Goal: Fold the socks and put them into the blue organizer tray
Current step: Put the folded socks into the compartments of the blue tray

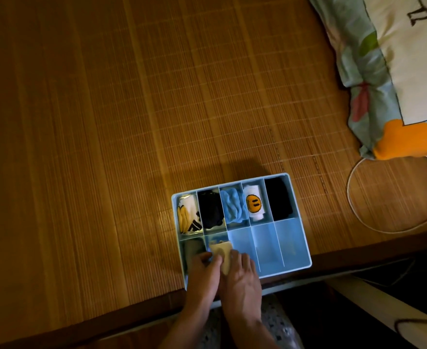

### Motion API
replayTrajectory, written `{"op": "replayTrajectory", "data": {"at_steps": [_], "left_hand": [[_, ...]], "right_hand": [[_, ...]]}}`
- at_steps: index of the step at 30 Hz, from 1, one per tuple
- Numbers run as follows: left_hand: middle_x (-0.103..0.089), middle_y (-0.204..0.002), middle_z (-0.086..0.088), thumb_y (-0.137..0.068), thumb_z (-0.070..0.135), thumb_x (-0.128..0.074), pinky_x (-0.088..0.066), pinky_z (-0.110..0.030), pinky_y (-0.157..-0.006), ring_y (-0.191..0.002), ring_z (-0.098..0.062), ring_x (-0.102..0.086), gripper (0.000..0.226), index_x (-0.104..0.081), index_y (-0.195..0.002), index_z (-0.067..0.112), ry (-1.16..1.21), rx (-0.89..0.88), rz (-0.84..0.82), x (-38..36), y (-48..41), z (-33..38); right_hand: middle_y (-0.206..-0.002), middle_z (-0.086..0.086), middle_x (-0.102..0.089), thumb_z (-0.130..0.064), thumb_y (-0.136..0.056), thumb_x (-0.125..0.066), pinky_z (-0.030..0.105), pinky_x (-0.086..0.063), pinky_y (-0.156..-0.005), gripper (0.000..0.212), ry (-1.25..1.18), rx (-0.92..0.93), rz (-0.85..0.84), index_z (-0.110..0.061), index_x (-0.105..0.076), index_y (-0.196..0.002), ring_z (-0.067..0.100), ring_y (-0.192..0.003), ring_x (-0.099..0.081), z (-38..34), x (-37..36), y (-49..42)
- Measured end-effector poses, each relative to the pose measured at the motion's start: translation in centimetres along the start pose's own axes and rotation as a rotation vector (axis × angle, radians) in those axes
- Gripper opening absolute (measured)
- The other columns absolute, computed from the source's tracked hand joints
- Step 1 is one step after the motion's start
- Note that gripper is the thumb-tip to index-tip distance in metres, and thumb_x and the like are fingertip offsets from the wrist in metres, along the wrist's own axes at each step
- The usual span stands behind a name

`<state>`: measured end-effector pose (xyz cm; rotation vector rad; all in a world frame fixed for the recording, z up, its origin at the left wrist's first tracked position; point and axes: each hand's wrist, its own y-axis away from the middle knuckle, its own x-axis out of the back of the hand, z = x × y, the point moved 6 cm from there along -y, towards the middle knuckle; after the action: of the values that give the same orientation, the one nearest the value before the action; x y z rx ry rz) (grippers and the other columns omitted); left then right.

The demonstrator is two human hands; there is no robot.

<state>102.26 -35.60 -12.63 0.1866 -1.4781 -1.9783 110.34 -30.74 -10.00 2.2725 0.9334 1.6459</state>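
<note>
The blue organizer tray [298, 233] sits at the near edge of a bamboo mat. Its far row holds, left to right, a white-and-yellow sock [186, 215], a black sock [210, 210], a blue sock [234, 206], a white smiley sock [254, 203] and another black sock [278, 199]. A grey sock [193, 249] lies in the near-left compartment. My left hand [202, 275] and my right hand [241, 278] both grip a folded beige sock [222, 253] over the second near compartment. The three near compartments to the right are bare.
A patterned pillow [394, 71] lies at the far right of the bamboo mat [106, 122]. A white cable [353, 202] loops on the mat right of the tray. The bed edge runs just below the tray, with dark floor beyond.
</note>
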Motion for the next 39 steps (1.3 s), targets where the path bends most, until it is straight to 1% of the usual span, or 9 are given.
{"op": "replayTrajectory", "data": {"at_steps": [9,14,15,17,22,25,27,33,39], "left_hand": [[-0.068,-0.105,-0.017,-0.105,0.005,-0.05,-0.05,-0.035,-0.092,-0.112,-0.037,-0.066,0.021,-0.063,-0.119,-0.005,0.025,-0.098,0.068,-1.1,-0.3,-0.9],[-0.054,-0.123,-0.032,-0.103,0.003,-0.036,-0.044,-0.049,-0.107,-0.126,-0.041,-0.052,0.031,-0.048,-0.126,-0.014,-0.79,-0.365,0.093,-3.1,1.3,-1.4],[-0.056,-0.12,-0.032,-0.105,0.006,-0.038,-0.047,-0.043,-0.106,-0.124,-0.035,-0.056,0.028,-0.052,-0.121,-0.012,-0.637,-0.285,0.13,-2.9,1.2,-1.1],[-0.065,-0.099,-0.018,-0.109,0.014,-0.042,-0.052,-0.023,-0.083,-0.095,-0.013,-0.068,0.025,-0.063,-0.097,0.007,-0.002,-0.045,0.021,-2.7,0.2,-1.2],[-0.067,-0.089,-0.009,-0.11,0.025,-0.041,-0.048,-0.029,-0.077,-0.086,-0.018,-0.063,0.033,-0.067,-0.099,0.007,-0.274,-0.091,-0.052,-1.4,-0.9,0.3],[-0.072,-0.084,-0.008,-0.109,0.024,-0.045,-0.045,-0.017,-0.057,-0.066,-0.009,-0.062,0.029,-0.07,-0.097,0.014,-0.362,-0.252,-0.028,-0.2,-0.7,1.4],[-0.07,-0.084,0.004,-0.106,0.026,-0.052,-0.045,-0.017,-0.054,-0.065,-0.007,-0.063,0.016,-0.068,-0.105,0.024,-0.332,-0.341,0.06,1.8,-0.9,2.2],[-0.057,-0.133,-0.011,-0.099,0.019,-0.064,-0.057,-0.048,-0.093,-0.119,-0.033,-0.059,0.048,-0.049,-0.144,0.013,-0.243,-0.38,0.32,6.9,-2.7,3.8],[-0.063,-0.086,0.011,-0.105,0.006,-0.052,-0.043,-0.018,-0.06,-0.079,-0.012,-0.063,0.024,-0.063,-0.125,0.009,-0.323,-0.443,0.17,5.6,-4.1,4.3]], "right_hand": [[-0.131,-0.003,-0.055,-0.023,-0.107,-0.041,0.023,-0.047,-0.099,0.033,-0.039,0.037,-0.064,-0.019,-0.048,-0.139,0.011,-0.119,-0.055,-0.2,-1.7,-1.2],[-0.145,-0.001,-0.051,-0.018,-0.107,-0.037,0.021,-0.039,-0.11,0.04,-0.051,0.063,-0.128,-0.018,-0.043,-0.147,0.01,-0.131,-0.05,-0.5,-3.1,-1.8],[-0.146,0.002,-0.053,-0.014,-0.106,-0.04,0.021,-0.038,-0.113,0.041,-0.06,0.082,-0.122,-0.015,-0.047,-0.147,0.011,-0.134,-0.05,-0.6,-3.2,-1.6],[-0.136,0.004,-0.064,-0.005,-0.097,-0.058,0.018,-0.044,-0.108,0.038,-0.088,0.118,-0.146,-0.01,-0.062,-0.135,0.012,-0.13,-0.057,-0.7,-3.1,-0.7],[-0.077,-0.013,-0.076,-0.02,-0.041,-0.102,0.005,-0.052,-0.077,0.038,-0.174,0.182,-0.141,-0.018,-0.08,-0.073,-0.007,-0.078,-0.07,-0.8,-1.0,0.1],[-0.109,0.004,-0.076,0.003,-0.087,-0.071,0.012,-0.055,-0.083,0.037,-0.235,0.154,-0.105,-0.011,-0.071,-0.122,0.006,-0.093,-0.071,0.3,1.0,-1.3],[-0.113,0.008,-0.073,0.01,-0.091,-0.062,0.023,-0.058,-0.085,0.038,-0.317,0.094,0.115,-0.009,-0.069,-0.123,0.016,-0.096,-0.07,2.4,3.8,-2.2],[-0.129,0.025,-0.052,-0.011,-0.093,-0.066,0.051,-0.045,-0.097,0.054,-0.172,-0.338,0.444,-0.002,-0.047,-0.143,0.04,-0.117,-0.051,10.4,9.6,-6.0],[-0.094,0.021,-0.073,-0.002,-0.101,-0.051,0.049,-0.06,-0.076,0.022,-0.254,-0.43,0.322,-0.001,-0.07,-0.111,0.034,-0.081,-0.068,13.9,9.3,-8.7]]}}
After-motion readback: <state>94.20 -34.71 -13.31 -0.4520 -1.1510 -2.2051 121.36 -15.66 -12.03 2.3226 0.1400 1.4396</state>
